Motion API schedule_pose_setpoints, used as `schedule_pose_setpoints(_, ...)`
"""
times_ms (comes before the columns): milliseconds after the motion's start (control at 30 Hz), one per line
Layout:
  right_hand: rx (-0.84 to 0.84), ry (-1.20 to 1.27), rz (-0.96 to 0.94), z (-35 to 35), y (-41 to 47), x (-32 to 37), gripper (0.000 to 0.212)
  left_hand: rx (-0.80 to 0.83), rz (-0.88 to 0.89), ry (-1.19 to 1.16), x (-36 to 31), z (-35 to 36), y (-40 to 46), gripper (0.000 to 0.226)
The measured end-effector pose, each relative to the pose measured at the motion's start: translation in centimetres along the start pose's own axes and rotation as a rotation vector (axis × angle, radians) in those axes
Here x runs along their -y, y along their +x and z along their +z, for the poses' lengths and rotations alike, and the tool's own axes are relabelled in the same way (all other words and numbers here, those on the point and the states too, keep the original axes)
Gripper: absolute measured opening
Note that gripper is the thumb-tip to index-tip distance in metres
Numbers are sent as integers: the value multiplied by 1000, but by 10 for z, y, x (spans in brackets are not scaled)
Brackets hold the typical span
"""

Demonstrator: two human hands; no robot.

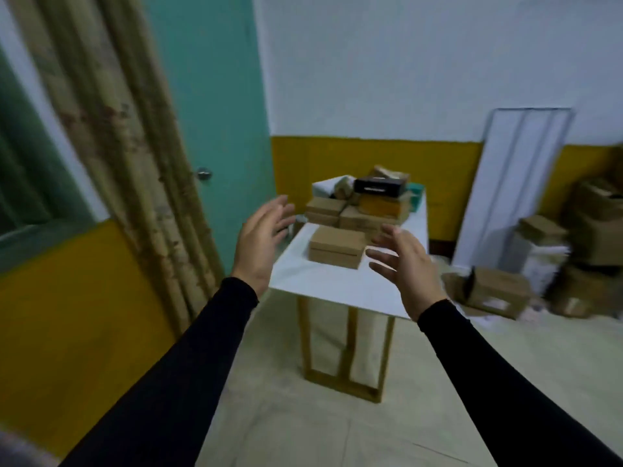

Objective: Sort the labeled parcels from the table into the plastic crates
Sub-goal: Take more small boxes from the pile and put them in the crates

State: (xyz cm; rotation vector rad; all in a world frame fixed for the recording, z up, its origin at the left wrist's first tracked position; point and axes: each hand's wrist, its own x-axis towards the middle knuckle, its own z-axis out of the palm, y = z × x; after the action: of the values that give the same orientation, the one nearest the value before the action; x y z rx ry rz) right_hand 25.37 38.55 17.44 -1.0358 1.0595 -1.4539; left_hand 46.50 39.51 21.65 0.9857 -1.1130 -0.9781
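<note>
A brown cardboard parcel (337,246) lies alone near the front of the white-topped table (323,281). Behind it a pile of parcels (362,205) covers the far end, with a black box (379,187) on top. My left hand (259,242) is raised to the left of the front parcel, fingers spread, holding nothing. To the parcel's right is my right hand (404,264), also spread and holding nothing. Both hands are apart from the parcel. No plastic crate is in view.
A teal door (215,123) and a patterned curtain (111,129) stand at the left. A white panel (512,187) leans on the far wall. Cardboard boxes (553,264) are heaped on the floor at the right. The table stands on wooden legs (347,352).
</note>
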Motion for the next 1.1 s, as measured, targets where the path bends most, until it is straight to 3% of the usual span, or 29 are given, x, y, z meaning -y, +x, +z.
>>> schedule_pose_setpoints(233, -158, -51, -4, -155, 74, 29, 39, 114, 0, -39, 41, 161, 63, 27)
schedule_pose_setpoints(600, -61, -140, -43, -216, 267, 33, 31, 42, 72, -157, 115, 273, 232, 34)
schedule_pose_setpoints(867, 163, -259, 33, -212, 433, 17, 35, -102, 56, -86, 160, 306, 351, 29)
schedule_pose_setpoints(1100, 512, -315, 130, -166, 568, -38, 33, -437, -7, 80, 218, 281, 412, 30)
